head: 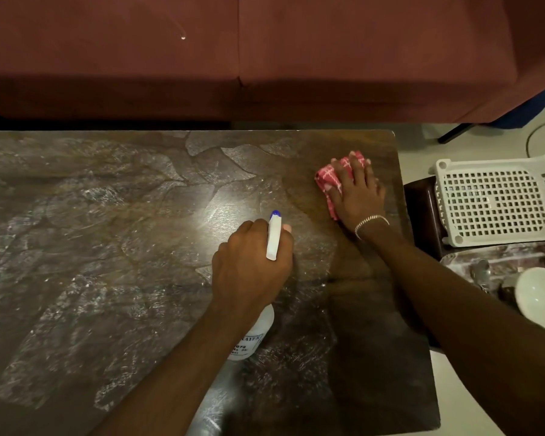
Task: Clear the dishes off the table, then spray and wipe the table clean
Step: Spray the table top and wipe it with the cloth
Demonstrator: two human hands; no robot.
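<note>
Both forearms reach forward, the left hand (252,265) curled round a white, blue-tipped plastic spray bottle (274,236), the right hand (357,196) pressing flat on a red-checked cloth (326,180).

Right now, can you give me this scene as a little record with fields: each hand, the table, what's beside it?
left hand: grips spray bottle, nozzle pointing away
right hand: presses pink cloth down, fingers spread
table: dark, whitish streaks over much of it
beside table: white basket, white bowl
behind: red sofa
</note>
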